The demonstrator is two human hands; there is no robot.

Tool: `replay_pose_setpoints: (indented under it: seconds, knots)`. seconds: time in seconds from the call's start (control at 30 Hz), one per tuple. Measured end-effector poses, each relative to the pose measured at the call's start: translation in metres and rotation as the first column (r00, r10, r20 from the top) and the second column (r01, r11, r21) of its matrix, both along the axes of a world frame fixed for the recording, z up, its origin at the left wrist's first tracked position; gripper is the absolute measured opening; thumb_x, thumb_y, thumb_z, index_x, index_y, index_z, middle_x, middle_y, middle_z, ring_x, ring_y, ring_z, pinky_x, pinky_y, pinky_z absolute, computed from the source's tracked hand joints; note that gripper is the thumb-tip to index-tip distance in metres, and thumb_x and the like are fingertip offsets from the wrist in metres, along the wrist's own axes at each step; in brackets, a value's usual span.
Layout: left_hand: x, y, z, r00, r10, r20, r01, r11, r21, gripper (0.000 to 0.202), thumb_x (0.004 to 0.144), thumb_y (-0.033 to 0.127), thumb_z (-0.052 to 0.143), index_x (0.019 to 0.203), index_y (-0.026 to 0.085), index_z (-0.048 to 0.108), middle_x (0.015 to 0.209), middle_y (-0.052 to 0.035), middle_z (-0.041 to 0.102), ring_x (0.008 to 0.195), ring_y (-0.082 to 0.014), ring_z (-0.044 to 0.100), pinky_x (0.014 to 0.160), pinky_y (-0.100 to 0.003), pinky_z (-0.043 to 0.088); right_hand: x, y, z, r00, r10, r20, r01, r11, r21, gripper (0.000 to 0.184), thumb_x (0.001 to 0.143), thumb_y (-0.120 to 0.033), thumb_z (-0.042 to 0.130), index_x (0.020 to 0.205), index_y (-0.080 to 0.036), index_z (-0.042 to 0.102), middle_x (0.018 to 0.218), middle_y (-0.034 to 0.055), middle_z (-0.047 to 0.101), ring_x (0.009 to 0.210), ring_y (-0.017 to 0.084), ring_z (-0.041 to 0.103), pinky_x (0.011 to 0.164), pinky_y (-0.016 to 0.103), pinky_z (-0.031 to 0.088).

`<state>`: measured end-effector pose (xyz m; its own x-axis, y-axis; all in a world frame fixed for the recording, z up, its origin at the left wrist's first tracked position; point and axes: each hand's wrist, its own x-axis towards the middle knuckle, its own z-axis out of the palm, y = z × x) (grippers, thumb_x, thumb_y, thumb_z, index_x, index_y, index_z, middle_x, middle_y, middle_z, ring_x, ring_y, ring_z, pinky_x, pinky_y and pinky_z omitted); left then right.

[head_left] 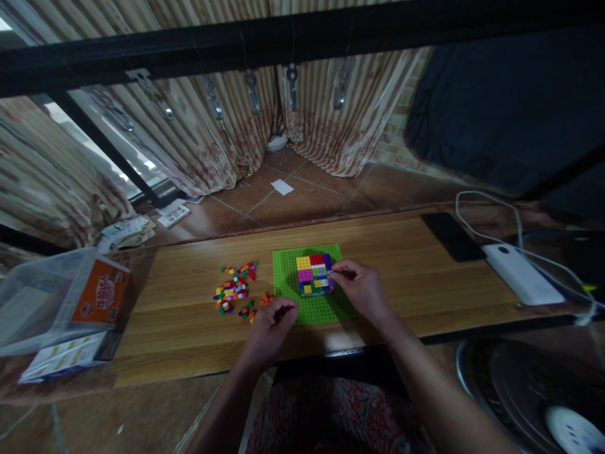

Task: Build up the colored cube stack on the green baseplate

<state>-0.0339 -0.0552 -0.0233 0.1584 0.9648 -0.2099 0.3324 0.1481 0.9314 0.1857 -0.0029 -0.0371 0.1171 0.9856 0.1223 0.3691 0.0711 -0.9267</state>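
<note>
A green studded baseplate point(283, 268) lies on the wooden table, bearing a block of toy bricks point(305, 275) in yellow, red, white, magenta, blue and green. At the block's right side, my right hand point(362, 287) is closed in a pinch, with a small purple brick point(330, 273) at the fingertips. My left hand point(273, 325) hovers by the baseplate's front left edge, its fingers curled and thumb drawn in; anything between them is hidden. Just beyond the left hand lie a few orange bricks point(267, 299). Loose bricks point(231, 291) of many colours are scattered left of the baseplate.
On the table's right are a black phone point(452, 236) and a white power bank point(522, 274) with a white cable point(516, 214). A clear plastic bin point(42, 296) and an orange box point(101, 291) stand off the left end. A dark metal bar point(302, 44) crosses above.
</note>
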Motion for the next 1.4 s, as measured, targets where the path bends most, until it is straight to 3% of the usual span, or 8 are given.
replay_pose_setpoints:
  seconds: [0.27,0.57,0.77,1.13,1.4]
  knots:
    - [0.0,-0.003,-0.005,1.0,-0.002,0.009,0.002,1.0,-0.003,0.021,0.082,0.036,0.057,0.085,0.016,0.064,0.073,-0.0003,0.059,0.071,-0.0133,0.053,0.065,-0.024,0.041,-0.003,0.002,-0.003,0.971,-0.051,-0.234,0.035,0.997,-0.071,0.016,0.066,-0.034,0.074,0.073,-0.02,0.068,0.069,0.0013,0.07,0.062,0.015,0.062,0.062,0.029,0.05]
    - [-0.002,-0.005,-0.006,0.999,0.023,0.041,-0.022,1.0,-0.007,0.02,0.081,0.035,0.057,0.084,0.016,0.064,0.071,0.0003,0.058,0.068,-0.0124,0.051,0.062,-0.023,0.04,-0.009,0.002,-0.004,0.806,-0.185,-0.562,0.025,0.96,-0.279,0.033,0.05,-0.039,0.086,0.069,-0.021,0.067,0.064,-0.0031,0.066,0.056,0.012,0.058,0.057,0.027,0.046]
    - [-0.004,-0.006,-0.006,0.998,0.052,0.044,-0.051,0.999,-0.018,0.019,0.08,0.035,0.058,0.081,0.016,0.063,0.069,0.0005,0.056,0.066,-0.0121,0.05,0.061,-0.022,0.039,-0.012,-0.001,-0.003,0.777,-0.237,-0.583,0.044,0.945,-0.325,0.034,0.05,-0.038,0.086,0.07,-0.02,0.066,0.065,-0.0034,0.066,0.056,0.012,0.058,0.055,0.024,0.045]
    - [-0.006,-0.01,-0.012,0.994,0.08,0.068,-0.077,0.996,-0.042,0.017,0.08,0.033,0.058,0.083,0.017,0.063,0.072,-0.0001,0.058,0.068,-0.0125,0.051,0.062,-0.023,0.04,-0.019,-0.001,-0.006,0.797,-0.302,-0.523,0.13,0.932,-0.339,0.031,0.052,-0.036,0.083,0.069,-0.019,0.063,0.062,-0.0039,0.063,0.052,0.011,0.055,0.05,0.023,0.044]
    - [-0.011,-0.029,-0.006,0.995,0.099,0.003,-0.099,0.995,-0.01,0.014,0.082,0.029,0.056,0.082,0.017,0.062,0.073,-0.0002,0.06,0.068,-0.0124,0.052,0.062,-0.023,0.04,-0.016,-0.001,-0.012,0.779,-0.326,-0.536,0.141,0.923,-0.357,0.033,0.049,-0.034,0.086,0.069,-0.019,0.065,0.061,-0.0044,0.063,0.052,0.01,0.056,0.048,0.021,0.043]
